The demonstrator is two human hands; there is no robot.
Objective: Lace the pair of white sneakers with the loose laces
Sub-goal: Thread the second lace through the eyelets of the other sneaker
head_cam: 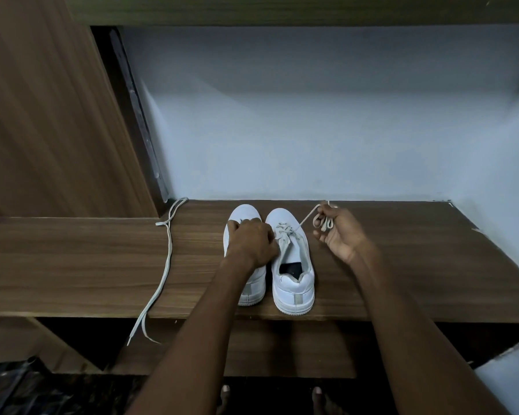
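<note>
White sneakers (292, 265) stand side by side on the desk (72, 265). The right hand (339, 232) pinches a lace (307, 215); the left hand (252, 241) rests curled over the eyelets, its grip hidden.

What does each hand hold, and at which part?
Right hand: the lace of the right sneaker, gathered near its free end. Left hand: unclear, it covers the laces.

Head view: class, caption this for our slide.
Right hand pulls the lace from the right white sneaker; left hand steadies it.
</note>
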